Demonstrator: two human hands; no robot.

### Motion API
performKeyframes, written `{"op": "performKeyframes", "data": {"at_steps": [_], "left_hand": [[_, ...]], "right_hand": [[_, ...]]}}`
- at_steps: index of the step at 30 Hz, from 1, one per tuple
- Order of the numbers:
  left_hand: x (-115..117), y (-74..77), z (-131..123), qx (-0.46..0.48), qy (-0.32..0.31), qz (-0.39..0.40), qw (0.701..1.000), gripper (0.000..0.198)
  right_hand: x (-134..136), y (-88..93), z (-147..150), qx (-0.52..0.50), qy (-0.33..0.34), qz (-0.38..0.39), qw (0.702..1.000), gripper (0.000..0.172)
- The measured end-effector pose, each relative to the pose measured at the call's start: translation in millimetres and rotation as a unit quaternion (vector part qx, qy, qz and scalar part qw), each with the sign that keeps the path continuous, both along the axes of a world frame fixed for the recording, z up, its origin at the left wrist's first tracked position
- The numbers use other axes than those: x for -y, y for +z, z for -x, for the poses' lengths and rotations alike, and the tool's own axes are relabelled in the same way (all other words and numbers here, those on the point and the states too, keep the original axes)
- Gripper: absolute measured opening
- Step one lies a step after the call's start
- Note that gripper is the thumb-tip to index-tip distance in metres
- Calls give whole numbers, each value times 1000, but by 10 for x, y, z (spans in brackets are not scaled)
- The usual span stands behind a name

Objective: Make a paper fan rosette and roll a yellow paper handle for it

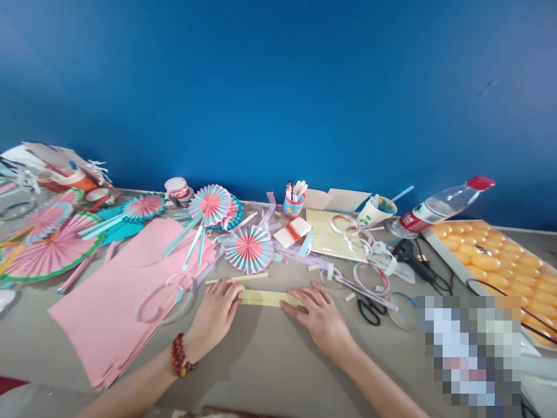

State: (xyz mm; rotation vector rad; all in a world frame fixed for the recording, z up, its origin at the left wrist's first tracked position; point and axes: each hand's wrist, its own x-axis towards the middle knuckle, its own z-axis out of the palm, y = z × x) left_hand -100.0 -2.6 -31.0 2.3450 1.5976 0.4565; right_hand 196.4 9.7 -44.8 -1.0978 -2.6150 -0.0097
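Observation:
A narrow pale yellow paper strip (263,298) lies flat on the grey table, with a crease along its length. My left hand (217,307) presses on its left end, fingers bent over the paper, a red bead bracelet at the wrist. On the right end rests my right hand (317,310), its fingers spread. Just behind my left hand is a thinner yellow strip (248,278). A pink, white and purple folded paper fan (248,249) lies beyond the strips.
Pink sheets (117,290) and several fans cover the left. Behind stand a pen cup (293,204) and a paper cup (376,211). At right are black-handled scissors (369,310), tape rolls, a glue gun (420,264), a tilted bottle (435,210) and an orange patterned board (496,255).

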Motion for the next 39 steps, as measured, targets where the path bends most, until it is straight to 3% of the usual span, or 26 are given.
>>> {"op": "performKeyframes", "data": {"at_steps": [4,8,11,15,21,26,30,32,35,39], "left_hand": [[-20,63,-26,-68,-115,-35,990,76],[-94,145,-54,-110,-199,-55,972,68],[-118,175,-48,-119,-205,-60,970,60],[-67,203,38,-131,-191,-53,971,64],[144,142,308,-163,-157,-46,973,66],[339,79,443,-165,-111,-84,976,67],[346,184,287,-99,-114,-107,983,55],[278,228,135,-90,-151,-82,981,53],[146,183,-59,-90,-244,-55,964,71],[56,14,-121,-73,-255,-23,964,97]], "right_hand": [[-3,-14,6,-15,2,3,1000,37],[-1,-28,10,-30,2,5,1000,33],[-1,-10,9,-20,-1,5,1000,34],[-4,29,-6,7,7,13,1000,40],[-4,14,-17,14,4,13,1000,42],[-10,34,-7,18,8,8,1000,42],[-11,26,0,20,8,12,1000,42],[-18,21,-3,17,6,9,1000,42],[-31,37,-20,22,12,15,1000,41],[6,60,17,31,15,24,999,40]]}}
